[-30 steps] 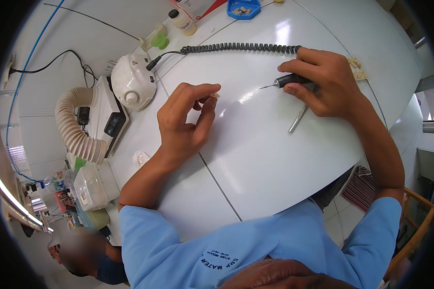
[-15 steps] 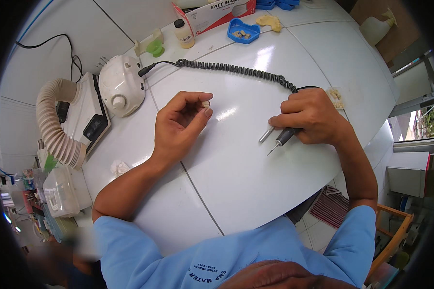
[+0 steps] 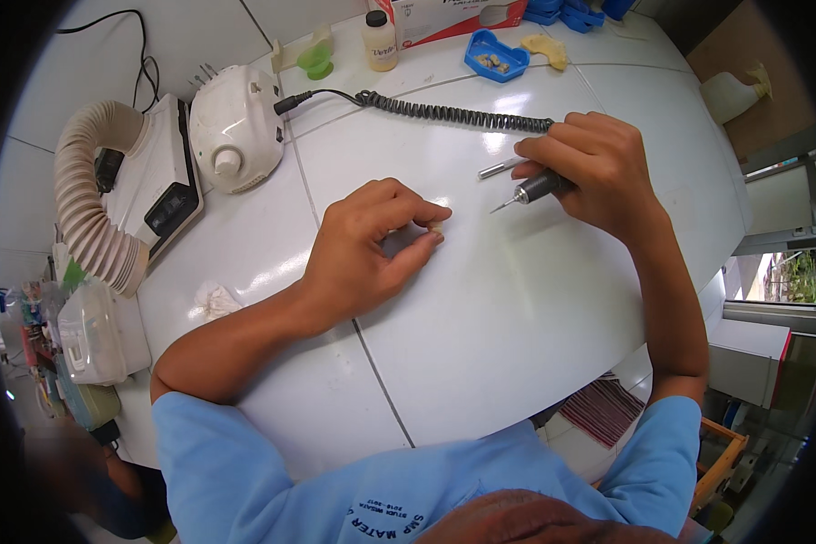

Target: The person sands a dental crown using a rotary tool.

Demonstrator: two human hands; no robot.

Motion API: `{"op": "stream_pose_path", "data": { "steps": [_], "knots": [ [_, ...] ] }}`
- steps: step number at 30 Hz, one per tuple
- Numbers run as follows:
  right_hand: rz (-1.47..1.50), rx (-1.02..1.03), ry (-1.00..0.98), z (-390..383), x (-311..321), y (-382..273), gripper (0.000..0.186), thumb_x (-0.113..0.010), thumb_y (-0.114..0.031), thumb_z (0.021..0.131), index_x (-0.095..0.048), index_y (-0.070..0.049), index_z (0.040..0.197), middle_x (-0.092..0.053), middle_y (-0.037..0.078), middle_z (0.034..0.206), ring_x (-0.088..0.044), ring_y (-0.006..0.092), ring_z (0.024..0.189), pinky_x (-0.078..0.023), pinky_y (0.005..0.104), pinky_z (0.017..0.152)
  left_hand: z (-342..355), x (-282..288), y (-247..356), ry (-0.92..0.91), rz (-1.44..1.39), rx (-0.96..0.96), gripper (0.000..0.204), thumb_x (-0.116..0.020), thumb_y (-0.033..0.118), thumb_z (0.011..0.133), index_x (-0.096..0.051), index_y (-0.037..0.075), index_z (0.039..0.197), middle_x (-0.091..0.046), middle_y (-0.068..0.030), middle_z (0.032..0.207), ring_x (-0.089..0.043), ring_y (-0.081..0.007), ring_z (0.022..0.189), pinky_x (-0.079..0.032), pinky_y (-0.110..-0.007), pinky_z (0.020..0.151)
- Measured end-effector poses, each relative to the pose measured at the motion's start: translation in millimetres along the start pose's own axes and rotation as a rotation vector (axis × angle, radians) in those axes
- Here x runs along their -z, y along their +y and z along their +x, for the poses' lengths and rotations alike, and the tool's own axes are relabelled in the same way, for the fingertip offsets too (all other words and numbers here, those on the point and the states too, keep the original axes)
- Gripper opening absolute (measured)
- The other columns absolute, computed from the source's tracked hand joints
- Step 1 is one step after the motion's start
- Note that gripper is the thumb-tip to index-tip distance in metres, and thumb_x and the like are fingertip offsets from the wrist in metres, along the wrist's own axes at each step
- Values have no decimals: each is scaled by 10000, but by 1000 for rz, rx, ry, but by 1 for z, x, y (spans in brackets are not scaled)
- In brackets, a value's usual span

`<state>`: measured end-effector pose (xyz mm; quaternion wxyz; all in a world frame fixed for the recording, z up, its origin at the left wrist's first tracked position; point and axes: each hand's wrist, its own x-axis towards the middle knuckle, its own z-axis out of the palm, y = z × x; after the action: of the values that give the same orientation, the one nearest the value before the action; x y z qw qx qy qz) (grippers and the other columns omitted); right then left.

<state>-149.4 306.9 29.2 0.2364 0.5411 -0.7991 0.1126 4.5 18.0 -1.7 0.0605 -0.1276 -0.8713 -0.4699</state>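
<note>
Between thumb and fingertips, my left hand (image 3: 358, 249) pinches a small cream, tooth-like piece (image 3: 436, 228), mostly covered by the fingers. My right hand (image 3: 603, 168) grips a black rotary handpiece (image 3: 541, 187) with a thin metal bur at its tip, pointing left toward the piece but apart from it. A slim silver metal tool (image 3: 499, 170) also sticks out of the right hand, above the handpiece. From behind that hand, a black coiled cord (image 3: 453, 115) runs left to a white control unit (image 3: 237, 131) with a round knob.
A white machine with a ribbed hose (image 3: 86, 195) stands at the left. Along the back are a green cup (image 3: 315, 60), a capped bottle (image 3: 380, 45), a red-and-white box (image 3: 453, 20), a blue tray (image 3: 497, 56) of small pieces and a yellowish arch-shaped model (image 3: 546, 49). Crumpled tissue (image 3: 216, 300) lies near my left forearm.
My left hand has turned and shifted right with the pinched piece. My right hand has moved farther from me, bringing the handpiece level with the left fingertips. The whole view has shifted slightly.
</note>
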Motion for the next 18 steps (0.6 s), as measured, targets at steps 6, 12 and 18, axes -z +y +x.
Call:
{"op": "stream_pose_path", "data": {
  "steps": [6,12,18],
  "knots": [
    [78,114,-97,0,22,-27,460,-962,-542,806,-735,-154,903,-637,-5,804,-614,199,731,-467,380,661,-2,-1,0,-37,120,-66,257,-917,91,910,-889,82,1165,-776,-61,1006,-701,-235,922,-568,-368,777],
    [83,19,-240,-8,12,-51,387,-828,-564,955,-721,-192,964,-572,-6,812,-606,196,719,-462,368,670,1,3,1,-109,137,-49,327,-1006,217,846,-898,109,1136,-758,-41,982,-652,-227,893,-534,-383,761],
    [122,-5,-241,-9,5,-44,353,-842,-522,948,-703,-197,935,-583,-3,878,-612,200,728,-467,368,643,4,5,5,-150,120,-23,345,-1017,224,826,-899,117,1132,-734,-28,984,-653,-227,931,-533,-375,785]
  ]
}}
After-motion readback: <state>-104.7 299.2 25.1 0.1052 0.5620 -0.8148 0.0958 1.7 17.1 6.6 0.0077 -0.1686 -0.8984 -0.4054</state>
